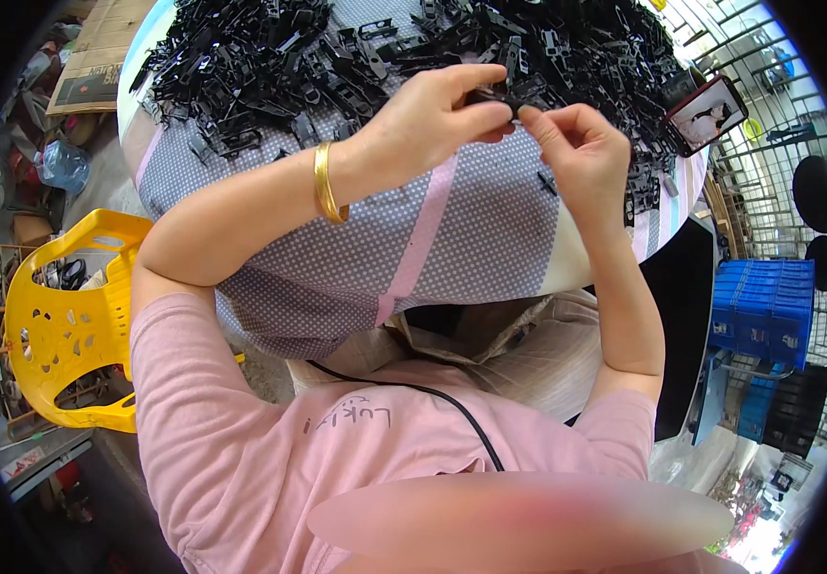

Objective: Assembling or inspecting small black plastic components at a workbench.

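Observation:
Over the table's near side, my left hand [437, 115] is closed on a small black plastic piece [482, 96], which shows between its thumb and forefinger. My right hand [581, 143] meets it from the right, its thumb and forefinger pinched at the piece's end. What the right fingertips grip is mostly hidden. A large heap of similar small black plastic pieces [260, 57] spreads beyond my hands across the table. A single loose black piece [547, 182] lies on the cloth near my right wrist.
The table wears a grey dotted cloth [356, 239] with pink stripes. A phone [705, 117] with a lit screen leans at the right edge. A yellow plastic chair [69, 335] stands at left, near a clear bottle [64, 165]. Blue crates [762, 311] are stacked at right.

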Motion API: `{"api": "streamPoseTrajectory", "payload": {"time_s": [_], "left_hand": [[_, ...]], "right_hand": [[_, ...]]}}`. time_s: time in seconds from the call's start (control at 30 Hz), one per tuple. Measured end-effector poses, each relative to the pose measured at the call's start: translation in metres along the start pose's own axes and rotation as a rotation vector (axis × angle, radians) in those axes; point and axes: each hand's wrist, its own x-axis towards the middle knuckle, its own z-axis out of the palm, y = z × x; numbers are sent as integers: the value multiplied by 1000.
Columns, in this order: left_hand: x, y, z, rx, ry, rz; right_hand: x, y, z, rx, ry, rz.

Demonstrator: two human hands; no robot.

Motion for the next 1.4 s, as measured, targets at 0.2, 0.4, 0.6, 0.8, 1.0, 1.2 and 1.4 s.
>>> {"api": "streamPoseTrajectory", "payload": {"time_s": [0.2,0.4,0.6,0.8,1.0,1.2,1.4], "left_hand": [[-1,6,-7,-21,-5,-100],[0,8,-4,-195,25,-213],[2,2,-2,-26,-56,-130],[3,2,-4,35,-113,-146],[3,-2,-4,-231,-49,-236],[4,-1,-4,-417,-108,-276],[8,-4,-5,-473,-46,-227]], "right_hand": [[20,-19,-10,-689,-242,-175],[148,1,-15,-694,63,-612],[202,19,26,-1041,122,-705],[201,41,-9,-1222,-173,-590],[142,31,-25,-904,-20,-839],[122,46,-41,-876,3,-467],[79,14,-43,-323,18,-187]]}}
